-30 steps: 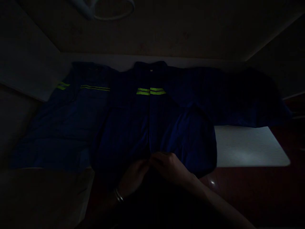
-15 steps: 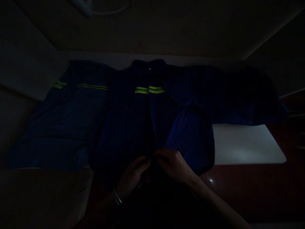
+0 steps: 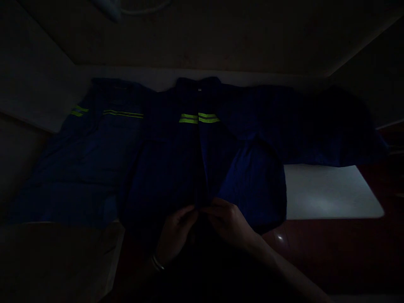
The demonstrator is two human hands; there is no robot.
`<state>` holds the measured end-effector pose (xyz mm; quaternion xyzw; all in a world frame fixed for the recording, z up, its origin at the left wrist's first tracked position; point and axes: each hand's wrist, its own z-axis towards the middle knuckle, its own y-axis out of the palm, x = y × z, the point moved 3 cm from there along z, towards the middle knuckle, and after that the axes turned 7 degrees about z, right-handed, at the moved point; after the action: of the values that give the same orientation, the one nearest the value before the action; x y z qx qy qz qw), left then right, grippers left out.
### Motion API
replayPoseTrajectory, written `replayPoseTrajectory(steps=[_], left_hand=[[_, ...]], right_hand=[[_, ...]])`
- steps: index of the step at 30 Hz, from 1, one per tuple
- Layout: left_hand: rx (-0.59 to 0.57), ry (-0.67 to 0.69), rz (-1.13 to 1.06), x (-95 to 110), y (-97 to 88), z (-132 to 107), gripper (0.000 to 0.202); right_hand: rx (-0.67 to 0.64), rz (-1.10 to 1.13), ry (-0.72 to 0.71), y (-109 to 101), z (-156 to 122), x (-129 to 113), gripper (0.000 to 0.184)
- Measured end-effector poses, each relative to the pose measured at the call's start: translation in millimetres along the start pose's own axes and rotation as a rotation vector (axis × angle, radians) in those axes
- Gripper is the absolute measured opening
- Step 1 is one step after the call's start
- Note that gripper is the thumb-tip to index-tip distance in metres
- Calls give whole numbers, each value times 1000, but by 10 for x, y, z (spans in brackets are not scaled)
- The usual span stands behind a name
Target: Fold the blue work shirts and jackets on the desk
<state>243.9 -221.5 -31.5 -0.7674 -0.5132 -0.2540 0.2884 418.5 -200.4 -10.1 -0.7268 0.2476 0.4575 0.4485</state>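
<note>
Pinching the navy work jacket (image 3: 252,181) low on its front placket (image 3: 202,155) with left hand (image 3: 176,229) and right hand (image 3: 229,221), now closer together, apparently doing fine work there.

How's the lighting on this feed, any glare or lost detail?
Head view: very dark overall; the stripes on the blue jacket stand out. Head view: soft sheen on the white tabletop, small glint on the red floor. Head view: left hand and right hand dim, their grip unclear.

One head-worn camera looks forward and down.
</note>
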Motion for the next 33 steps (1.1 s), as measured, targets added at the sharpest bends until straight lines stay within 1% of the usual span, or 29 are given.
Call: replayPoseTrajectory(steps=[2, 4, 6, 7, 9, 11, 13, 16, 17, 18, 20, 21, 23, 27, 29, 31, 33], left_hand=[[41, 92, 134, 30, -22, -18, 54], [73, 232, 241, 60, -32, -34, 45], [43, 404, 324, 76, -13, -50, 37], [12, 478, 366, 74, 4, -57, 36], [-26, 560, 457, 51, 26, -65, 38], [-7, 566, 546, 24, 11, -62, 39], [49, 550, 631, 14, -38, -54, 38], [206, 505, 784, 32, -148, -29, 37], [239, 483, 842, 41, -174, -17, 37], [241, 463, 900, 50, -186, -3, 38], [187, 435, 992, 68, -176, 25, 39], [158, 424, 1020, 81, -165, 36, 40], [144, 402, 1040, 124, -155, 53, 40], [117, 409, 992, 241, -172, 85, 38], [102, 415, 959, 257, -195, 115, 38], [121, 430, 907, 217, -225, 159, 37], [160, 475, 834, 123, -253, 210, 37]], right_hand=[[-25, -15, 12, 22, -9, -21, 35], [-69, -20, 43, 52, -15, -42, 32], [-124, -70, 95, 97, -22, -54, 27], [-147, -116, 111, 123, -25, -58, 25], [-157, -214, 107, 168, -30, -66, 22], [-128, -264, 89, 195, -29, -72, 20], [-90, -260, 95, 197, -25, -72, 19], [-74, -227, 120, 175, -10, -75, 19], [-75, -212, 123, 165, -5, -78, 18], [-78, -195, 122, 156, 0, -82, 18], [-80, -152, 114, 140, 5, -88, 19], [-78, -128, 106, 134, 7, -91, 20], [-64, -95, 93, 128, 8, -93, 22], [-31, -92, 81, 149, 24, -79, 24], [-10, -89, 76, 175, 38, -66, 24], [16, -79, 72, 208, 45, -52, 26], [45, -81, 66, 252, 38, -34, 27]])
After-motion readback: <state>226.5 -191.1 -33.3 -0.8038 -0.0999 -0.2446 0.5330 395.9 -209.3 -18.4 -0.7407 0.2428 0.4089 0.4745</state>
